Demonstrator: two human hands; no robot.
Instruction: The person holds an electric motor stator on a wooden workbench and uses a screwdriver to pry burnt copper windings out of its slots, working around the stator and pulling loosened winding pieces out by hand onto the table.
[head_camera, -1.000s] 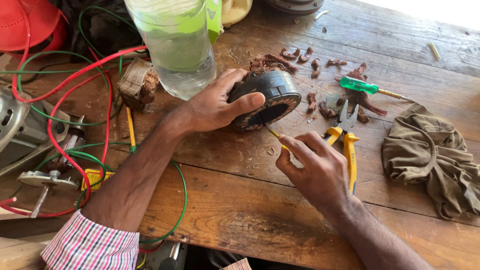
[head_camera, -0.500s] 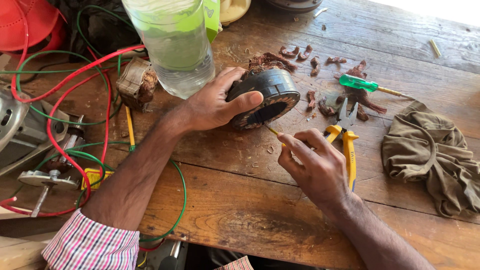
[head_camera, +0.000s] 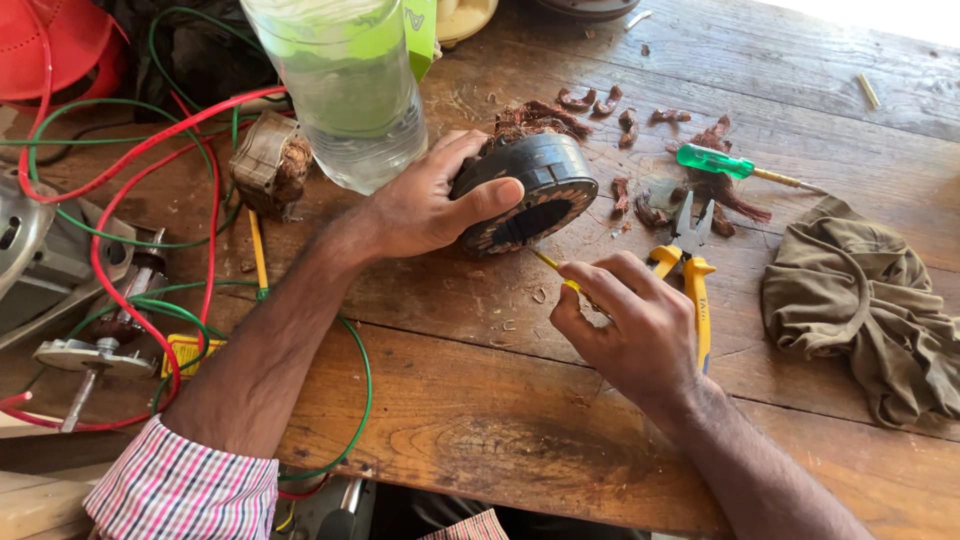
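Stator (head_camera: 530, 190) gripped by left hand (head_camera: 425, 205) fingers (head_camera: 490, 195), tilted on table (head_camera: 480, 420).

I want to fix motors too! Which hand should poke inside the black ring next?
Probably the right hand: it pinches the thin yellow tool, whose tip sits just short of the black ring opening. The left hand is busy steadying the ring.

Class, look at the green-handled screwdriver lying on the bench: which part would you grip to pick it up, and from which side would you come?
Grip the green-handled screwdriver by its thick handle, coming from above. It lies flat on the wooden bench, handle pointing left, thin shaft pointing right; copper scraps crowd its near side, so the top is likely the freest approach.
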